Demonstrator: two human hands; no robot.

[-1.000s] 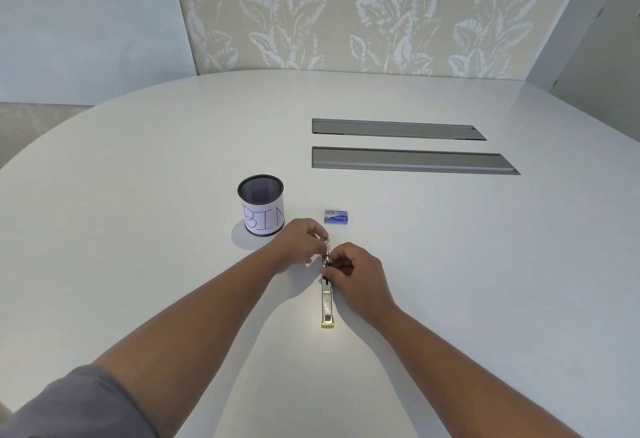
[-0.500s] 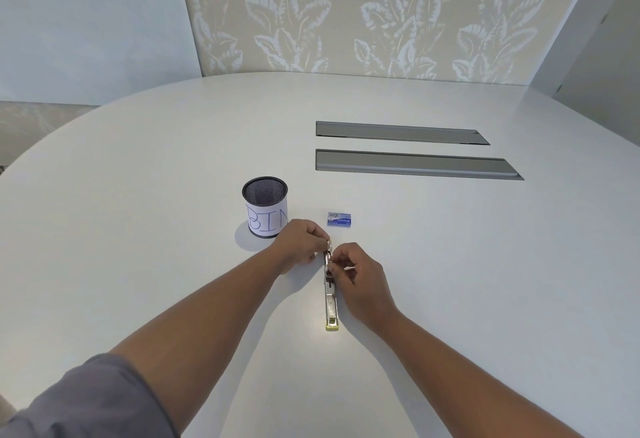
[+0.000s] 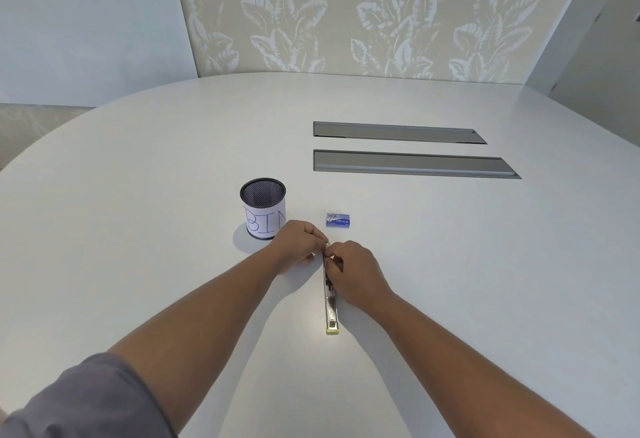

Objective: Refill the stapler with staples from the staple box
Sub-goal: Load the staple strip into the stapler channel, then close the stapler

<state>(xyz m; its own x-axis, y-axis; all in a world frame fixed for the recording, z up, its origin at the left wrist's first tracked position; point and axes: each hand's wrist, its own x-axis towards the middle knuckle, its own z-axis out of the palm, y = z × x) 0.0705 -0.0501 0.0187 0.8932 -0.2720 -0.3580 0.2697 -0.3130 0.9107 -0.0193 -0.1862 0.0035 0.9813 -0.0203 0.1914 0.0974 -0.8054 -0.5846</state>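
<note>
1. Just this side of the staple box (image 3: 339, 220), on the white tabletop (image 3: 450, 264): one stapler (image 3: 330, 302), metal, opened out flat; long axis runs straight away from the person, toward the box; near end, with its pale yellowish tip, points back at the person; far end, under the fingers, points at the box, a short gap between them.
2. Left hand (image 3: 299, 247): fingers curled, pinching the stapler's far end from its left side; whether it holds a staple strip as well cannot be told, the part being too small.
3. Right hand (image 3: 356, 273): fingers curled in a narrow pinch on the stapler's upper part from the right; heel of the hand lies beside the stapler's middle; exactly what the fingertips grip is hidden.
4. Staple box: blue, lying flat, seemingly closed, beyond the stapler and slightly right of its line; untouched by either hand.
5. Mesh cup marked BIN (image 3: 263, 209): left of the box, just beyond the left hand.
6. Risks, as judged: the spring-loaded pusher could snap forward if the pinch slips, nipping a fingertip; the long, narrow body could pivot on the smooth tabletop, being held at one end only; a strip seated crooked in the channel could jam; the left wrist could knock the cup; if the box is indeed unopened, loose strips could break and scatter on opening.
</note>
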